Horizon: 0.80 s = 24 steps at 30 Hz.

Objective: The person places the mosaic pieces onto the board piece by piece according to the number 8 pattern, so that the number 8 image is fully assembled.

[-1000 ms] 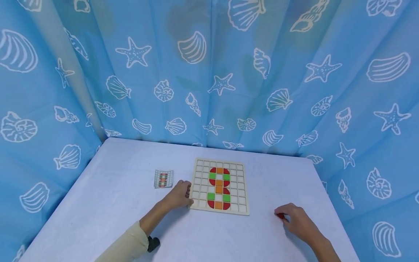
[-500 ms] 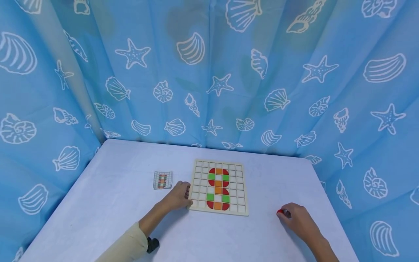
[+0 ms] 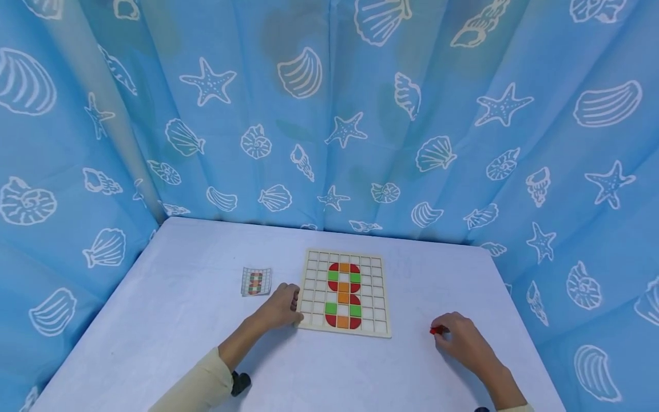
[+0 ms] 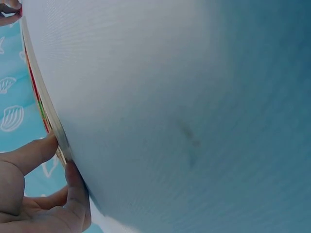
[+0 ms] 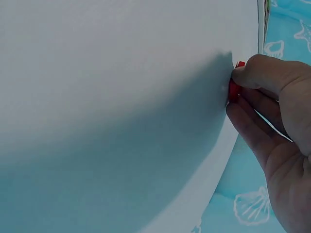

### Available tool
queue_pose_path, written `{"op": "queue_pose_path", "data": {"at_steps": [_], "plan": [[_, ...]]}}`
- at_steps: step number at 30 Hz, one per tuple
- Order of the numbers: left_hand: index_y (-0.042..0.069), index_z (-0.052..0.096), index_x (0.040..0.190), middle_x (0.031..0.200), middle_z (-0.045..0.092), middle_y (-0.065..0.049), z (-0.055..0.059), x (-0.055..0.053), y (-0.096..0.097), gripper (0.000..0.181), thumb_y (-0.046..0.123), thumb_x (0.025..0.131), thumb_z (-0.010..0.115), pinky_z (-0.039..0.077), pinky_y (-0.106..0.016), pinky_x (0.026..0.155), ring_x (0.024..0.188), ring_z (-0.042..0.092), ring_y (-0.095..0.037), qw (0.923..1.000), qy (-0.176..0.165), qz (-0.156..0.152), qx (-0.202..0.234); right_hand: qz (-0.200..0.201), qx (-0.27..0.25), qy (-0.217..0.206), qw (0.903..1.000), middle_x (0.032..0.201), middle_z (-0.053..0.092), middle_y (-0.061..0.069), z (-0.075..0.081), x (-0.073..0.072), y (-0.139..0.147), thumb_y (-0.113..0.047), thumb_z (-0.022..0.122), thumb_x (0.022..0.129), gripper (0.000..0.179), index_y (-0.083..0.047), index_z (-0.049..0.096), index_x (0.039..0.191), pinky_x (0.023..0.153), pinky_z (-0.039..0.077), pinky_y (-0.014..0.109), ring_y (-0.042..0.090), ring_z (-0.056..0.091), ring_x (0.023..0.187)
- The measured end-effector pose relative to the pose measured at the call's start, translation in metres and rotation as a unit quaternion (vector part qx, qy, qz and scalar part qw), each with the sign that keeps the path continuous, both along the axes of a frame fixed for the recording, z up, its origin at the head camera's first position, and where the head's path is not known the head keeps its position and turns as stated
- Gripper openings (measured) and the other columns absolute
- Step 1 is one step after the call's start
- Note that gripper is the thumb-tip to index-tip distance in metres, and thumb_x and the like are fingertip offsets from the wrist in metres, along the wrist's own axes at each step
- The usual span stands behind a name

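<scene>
A square wooden grid board (image 3: 379, 294) lies mid-table, with red, orange and green tiles set in a figure-eight-like pattern. My left hand (image 3: 280, 308) holds its near left corner; in the left wrist view the thumb (image 4: 39, 153) is on the board's edge (image 4: 41, 87), with a finger just beside it. To the right of the board, my right hand (image 3: 463, 340) pinches a small red tile (image 3: 436, 330) between thumb and fingertips, close over the table. The right wrist view shows this red tile (image 5: 234, 91) partly hidden by the thumb.
A small paper card (image 3: 256, 281) printed with a similar coloured grid pattern lies left of the board. The table (image 3: 206, 252) has a white cloth. A blue curtain (image 3: 329, 114) with white shell and starfish drawings hangs around its back and sides.
My right hand has shifted slightly away from me, and the red tile has turned between its fingers. My left hand has stayed at the board's corner.
</scene>
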<state>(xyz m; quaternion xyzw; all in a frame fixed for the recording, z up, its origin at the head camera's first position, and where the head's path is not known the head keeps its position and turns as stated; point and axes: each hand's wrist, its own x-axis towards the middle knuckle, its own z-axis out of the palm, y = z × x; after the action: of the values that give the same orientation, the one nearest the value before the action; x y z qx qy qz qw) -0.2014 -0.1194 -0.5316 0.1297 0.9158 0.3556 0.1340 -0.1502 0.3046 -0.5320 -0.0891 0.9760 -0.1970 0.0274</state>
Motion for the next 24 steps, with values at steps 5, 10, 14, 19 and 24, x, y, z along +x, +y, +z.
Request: {"op": "queue_pose_path", "data": {"at_steps": [5, 10, 14, 19, 24], "plan": [[-0.004, 0.052, 0.120, 0.093, 0.045, -0.005, 0.005, -0.001, 0.000, 0.049, 0.007, 0.080, 0.079, 0.043, -0.031, 0.071, 0.084, 0.046, -0.017, 0.9999, -0.010, 0.007, 0.002, 0.022, -0.004, 0.038, 0.9990, 0.093, 0.065, -0.002, 0.002, -0.015, -0.032, -0.012, 0.084, 0.075, 0.025, -0.012, 0.073, 0.098, 0.081, 0.054, 0.037, 0.014, 0.059, 0.087], [-0.004, 0.052, 0.121, 0.093, 0.045, -0.005, 0.007, -0.001, 0.002, 0.050, 0.006, 0.080, 0.079, 0.043, -0.031, 0.072, 0.085, 0.046, -0.017, 0.9998, -0.014, 0.010, 0.003, 0.059, -0.038, 0.089, 0.9935, 0.095, 0.065, -0.005, 0.001, -0.032, -0.072, -0.014, 0.084, 0.075, 0.026, -0.014, 0.074, 0.099, 0.080, 0.054, 0.032, 0.009, 0.058, 0.087], [-0.005, 0.052, 0.120, 0.093, 0.045, -0.005, 0.007, 0.000, 0.003, 0.050, 0.005, 0.080, 0.079, 0.043, -0.031, 0.072, 0.084, 0.045, -0.017, 0.9999, -0.012, 0.010, 0.005, 0.072, -0.070, 0.084, 0.9914, 0.098, 0.065, -0.006, 0.002, -0.046, -0.107, -0.016, 0.084, 0.076, 0.029, -0.014, 0.073, 0.103, 0.080, 0.054, 0.030, 0.009, 0.057, 0.089], [-0.004, 0.052, 0.119, 0.092, 0.044, -0.005, 0.007, -0.001, 0.003, 0.048, 0.005, 0.079, 0.079, 0.042, -0.030, 0.070, 0.084, 0.044, -0.017, 0.9999, -0.009, 0.010, 0.007, 0.107, -0.076, 0.085, 0.9877, 0.099, 0.065, -0.008, -0.001, -0.060, -0.144, -0.018, 0.080, 0.081, 0.026, -0.015, 0.074, 0.106, 0.082, 0.052, 0.027, 0.008, 0.054, 0.091], [-0.004, 0.052, 0.120, 0.092, 0.044, -0.005, 0.010, -0.001, 0.004, 0.049, 0.006, 0.080, 0.078, 0.042, -0.031, 0.071, 0.084, 0.044, -0.017, 0.9998, -0.014, 0.012, 0.003, 0.146, -0.084, 0.081, 0.9824, 0.100, 0.066, -0.006, -0.002, -0.069, -0.170, -0.019, 0.075, 0.085, 0.023, -0.014, 0.073, 0.107, 0.084, 0.051, 0.030, 0.011, 0.052, 0.091]]}}
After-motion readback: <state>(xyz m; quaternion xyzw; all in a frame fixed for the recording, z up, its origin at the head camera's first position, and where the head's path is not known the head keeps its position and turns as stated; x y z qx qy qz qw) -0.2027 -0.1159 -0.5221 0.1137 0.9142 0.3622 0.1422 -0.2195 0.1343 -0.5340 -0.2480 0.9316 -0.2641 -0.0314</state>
